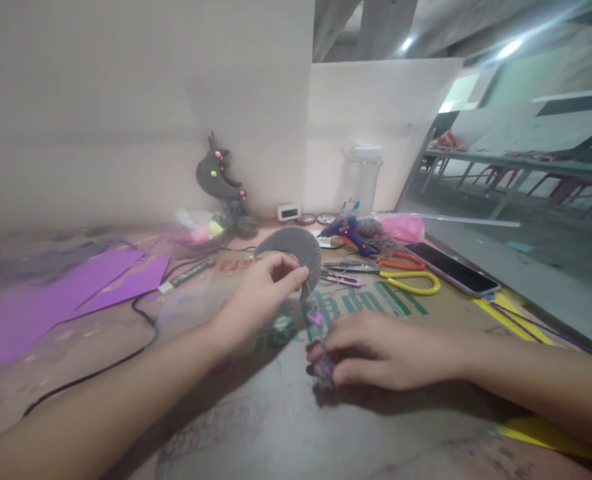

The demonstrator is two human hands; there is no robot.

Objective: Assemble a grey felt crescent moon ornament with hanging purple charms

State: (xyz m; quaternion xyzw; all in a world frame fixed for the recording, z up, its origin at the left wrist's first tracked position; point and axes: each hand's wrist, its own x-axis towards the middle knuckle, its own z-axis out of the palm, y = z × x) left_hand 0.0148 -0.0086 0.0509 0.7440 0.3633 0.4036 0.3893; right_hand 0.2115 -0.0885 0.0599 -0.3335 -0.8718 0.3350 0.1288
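My left hand pinches the edge of a grey crescent-shaped craft piece, holding it upright above the cardboard. A thin strand with a small pink heart bead hangs down from it. My right hand lies low on the cardboard sheet, fingers curled over the lower end of that strand, where a small purple-grey ornament shows at the fingertips.
Yellow-handled scissors, orange-handled scissors, a blue glue gun and a phone lie behind the hands. Purple paper sheets and a black cable are at left. A finished dark crescent decoration and a plastic jar stand by the wall.
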